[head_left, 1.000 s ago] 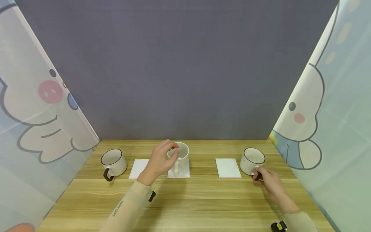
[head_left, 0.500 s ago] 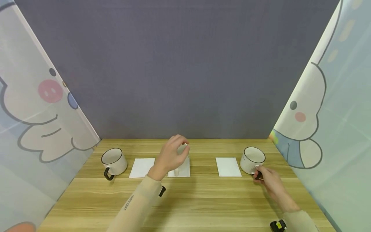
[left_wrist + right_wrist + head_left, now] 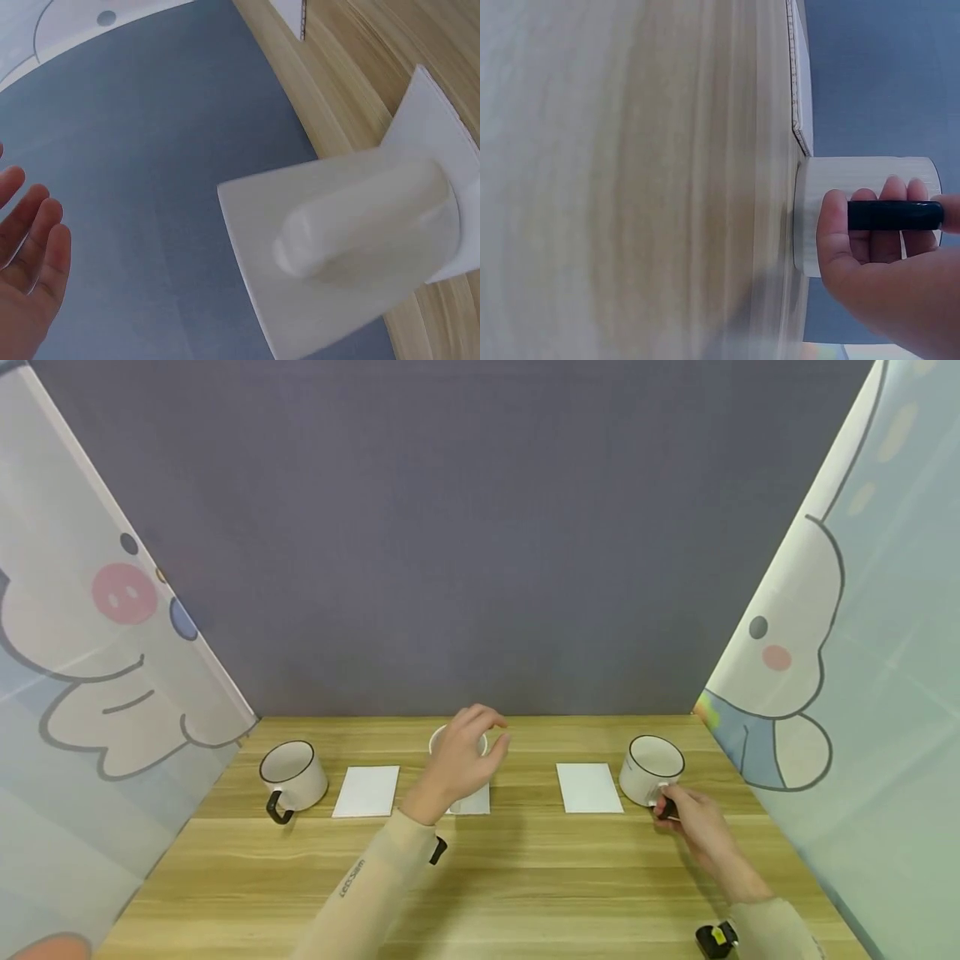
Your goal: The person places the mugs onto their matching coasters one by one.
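My left hand (image 3: 459, 762) is raised in front of the plain white mug (image 3: 337, 232) and partly hides it in the head view. Its fingers bend loosely with nothing between them, and the left wrist view has them apart from the mug. That mug stands upright on a white square card (image 3: 478, 802), its handle facing me. At the right, my right hand (image 3: 705, 837) grips the black handle (image 3: 892, 215) of a white mug (image 3: 640, 782) with a dark rim. This mug is upright on the table, beside another white card (image 3: 590, 789).
A second dark-rimmed mug (image 3: 306, 789) with a black handle stands at the left, near a third white card (image 3: 366, 792). Behind the wooden table (image 3: 510, 893) rises a grey backdrop (image 3: 480, 543). Cartoon-printed curtains (image 3: 885, 693) flank both sides.
My left hand has moved right and slightly away from me, across the front of the plain white mug. My right hand keeps its hold on the black handle, and the mugs stay in place.
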`<state>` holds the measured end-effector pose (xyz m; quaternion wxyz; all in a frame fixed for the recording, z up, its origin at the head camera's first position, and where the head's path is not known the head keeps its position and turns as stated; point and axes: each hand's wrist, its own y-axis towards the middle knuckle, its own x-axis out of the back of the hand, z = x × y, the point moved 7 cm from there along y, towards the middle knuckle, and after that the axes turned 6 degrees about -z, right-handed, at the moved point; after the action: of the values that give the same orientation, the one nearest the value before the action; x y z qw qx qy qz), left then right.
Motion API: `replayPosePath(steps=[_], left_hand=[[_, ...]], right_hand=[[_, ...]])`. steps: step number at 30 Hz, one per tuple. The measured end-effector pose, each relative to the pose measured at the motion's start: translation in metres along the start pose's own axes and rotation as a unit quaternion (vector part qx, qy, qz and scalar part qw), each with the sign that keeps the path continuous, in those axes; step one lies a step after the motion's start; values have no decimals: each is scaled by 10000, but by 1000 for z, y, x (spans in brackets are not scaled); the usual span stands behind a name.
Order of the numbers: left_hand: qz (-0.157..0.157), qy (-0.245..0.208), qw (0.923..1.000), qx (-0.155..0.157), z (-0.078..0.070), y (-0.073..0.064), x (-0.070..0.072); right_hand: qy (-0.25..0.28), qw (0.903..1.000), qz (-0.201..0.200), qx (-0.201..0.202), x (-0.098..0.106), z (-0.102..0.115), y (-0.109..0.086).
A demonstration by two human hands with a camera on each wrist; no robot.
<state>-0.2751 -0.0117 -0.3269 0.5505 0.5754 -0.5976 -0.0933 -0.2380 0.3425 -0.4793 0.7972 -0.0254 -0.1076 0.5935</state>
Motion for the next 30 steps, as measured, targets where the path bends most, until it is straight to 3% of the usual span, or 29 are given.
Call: replayPosePath(steps=[12, 18, 30], left_hand=[[588, -152, 9981, 82, -13, 7, -21], [679, -224, 9974, 74, -17, 7, -32], [1053, -394, 9927, 443, -17, -4, -63]], right_hand=[[49, 9999, 4, 88, -3, 7, 2], [69, 10000, 45, 41, -3, 9, 3], [4, 10000, 35, 19, -1, 7, -1]])
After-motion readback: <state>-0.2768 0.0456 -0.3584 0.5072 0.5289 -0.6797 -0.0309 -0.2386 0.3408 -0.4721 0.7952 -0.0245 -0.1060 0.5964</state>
